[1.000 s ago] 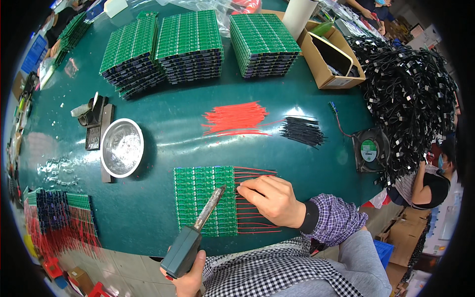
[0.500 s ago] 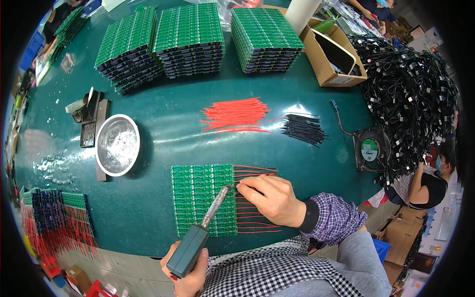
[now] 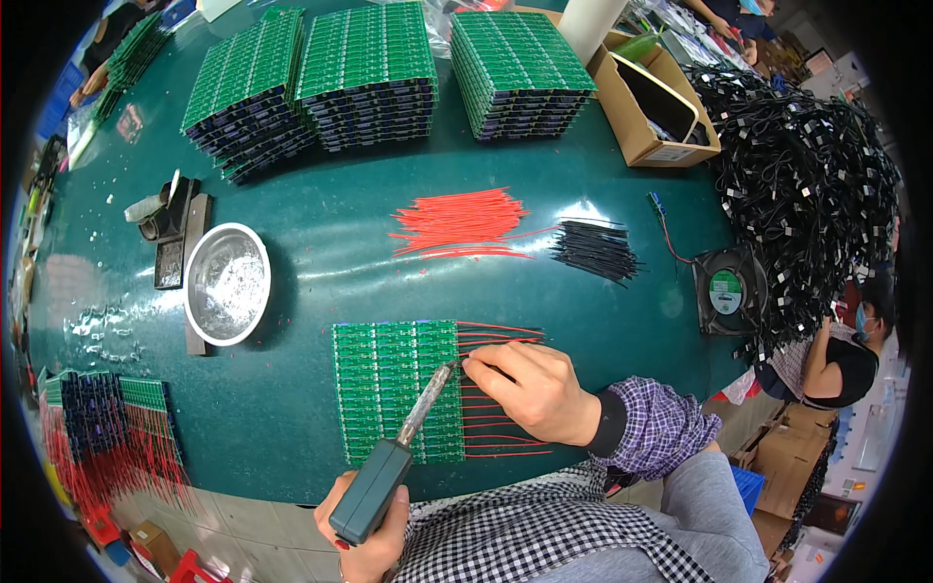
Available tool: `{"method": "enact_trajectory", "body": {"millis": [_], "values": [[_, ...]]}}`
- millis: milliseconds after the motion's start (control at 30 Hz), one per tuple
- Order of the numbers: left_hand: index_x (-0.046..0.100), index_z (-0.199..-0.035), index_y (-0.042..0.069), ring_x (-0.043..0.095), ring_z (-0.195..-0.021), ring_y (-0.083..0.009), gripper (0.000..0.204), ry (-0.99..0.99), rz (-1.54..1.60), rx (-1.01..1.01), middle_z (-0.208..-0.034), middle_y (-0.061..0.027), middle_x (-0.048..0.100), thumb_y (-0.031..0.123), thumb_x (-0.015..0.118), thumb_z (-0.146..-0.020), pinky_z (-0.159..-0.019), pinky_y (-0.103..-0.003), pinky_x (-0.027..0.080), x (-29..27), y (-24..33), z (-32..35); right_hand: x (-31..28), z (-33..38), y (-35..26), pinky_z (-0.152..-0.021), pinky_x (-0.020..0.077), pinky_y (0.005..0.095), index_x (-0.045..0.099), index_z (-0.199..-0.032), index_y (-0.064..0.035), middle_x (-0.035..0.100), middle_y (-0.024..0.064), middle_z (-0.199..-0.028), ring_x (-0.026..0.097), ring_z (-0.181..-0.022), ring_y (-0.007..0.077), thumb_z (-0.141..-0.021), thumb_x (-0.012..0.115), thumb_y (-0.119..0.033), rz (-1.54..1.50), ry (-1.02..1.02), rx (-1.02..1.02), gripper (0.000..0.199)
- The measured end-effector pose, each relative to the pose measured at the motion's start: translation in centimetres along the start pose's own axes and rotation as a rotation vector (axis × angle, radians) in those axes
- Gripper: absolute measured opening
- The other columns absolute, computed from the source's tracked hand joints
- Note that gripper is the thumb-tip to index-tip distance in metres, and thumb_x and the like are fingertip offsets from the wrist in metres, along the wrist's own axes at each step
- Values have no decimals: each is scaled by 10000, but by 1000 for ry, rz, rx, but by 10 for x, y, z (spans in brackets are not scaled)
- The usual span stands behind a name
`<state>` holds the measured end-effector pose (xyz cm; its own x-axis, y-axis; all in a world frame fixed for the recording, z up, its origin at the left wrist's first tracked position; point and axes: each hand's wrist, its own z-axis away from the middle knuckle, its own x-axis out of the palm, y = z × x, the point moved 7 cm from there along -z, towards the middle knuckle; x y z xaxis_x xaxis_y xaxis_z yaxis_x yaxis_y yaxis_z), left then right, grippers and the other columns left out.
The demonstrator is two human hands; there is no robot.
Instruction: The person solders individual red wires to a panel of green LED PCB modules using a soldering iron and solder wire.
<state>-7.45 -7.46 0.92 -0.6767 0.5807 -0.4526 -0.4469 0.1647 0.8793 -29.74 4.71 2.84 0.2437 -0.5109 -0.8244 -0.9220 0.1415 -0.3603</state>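
Head cam: L hand (image 3: 374, 556) grips soldering iron (image 3: 374, 491), tip nr. R edge of green circuit board (image 3: 397, 389), flat on table (image 3: 282, 408) w/ red wires (image 3: 501, 420) along that edge. R hand (image 3: 535, 389) pinched there, prob. on a wire, too small to be sure.

Left hand (image 3: 374, 556) grips a soldering iron (image 3: 374, 491) by its dark handle, tip slanting up to the right edge of a green circuit panel (image 3: 394, 389) flat on the worktop (image 3: 282, 418). Right hand (image 3: 535, 389) has its fingertips gathered just beside the tip (too small to tell whether a wire sits between them). Red leads (image 3: 498, 420) extend rightward from that edge. Beyond: loose red wires (image 3: 462, 223), with black wires (image 3: 595, 251) to their right. Metal bowl (image 3: 255, 291) at left; fan (image 3: 727, 291) at right, near heaped black cables (image 3: 802, 194).
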Motion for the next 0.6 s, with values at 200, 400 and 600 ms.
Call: {"method": "enact_trajectory", "body": {"millis": [200, 400, 600], "values": [[679, -1075, -26, 617, -794, -142, 348, 65, 124, -123, -932, -54, 684, 0, 823, -760, -688, -293, 494, -7, -32, 16, 0, 0, 0, -637, 564, 291, 669, -953, 26, 647, 85, -913, 665, -754, 191, -743, 679, -39, -8, 7, -2, 221], [679, -1063, -21, 619, -797, -147, 355, 51, 82, -94, -928, -59, 683, 17, 843, -750, -698, -290, 491, -10, -28, 14, 0, 0, 0, -605, 557, 283, 669, -950, 29, 642, 87, -910, 657, -727, 181, -738, 684, -32, -3, 21, -1, 221], [681, -1041, -22, 621, -775, -156, 382, 95, 61, -27, -933, -75, 686, 41, 869, -715, -687, -297, 493, -9, -19, 13, 1, 1, 1, -587, 546, 281, 672, -957, 24, 625, 80, -904, 645, -699, 174, -735, 689, -35, -1, 18, 7, 230]]}}
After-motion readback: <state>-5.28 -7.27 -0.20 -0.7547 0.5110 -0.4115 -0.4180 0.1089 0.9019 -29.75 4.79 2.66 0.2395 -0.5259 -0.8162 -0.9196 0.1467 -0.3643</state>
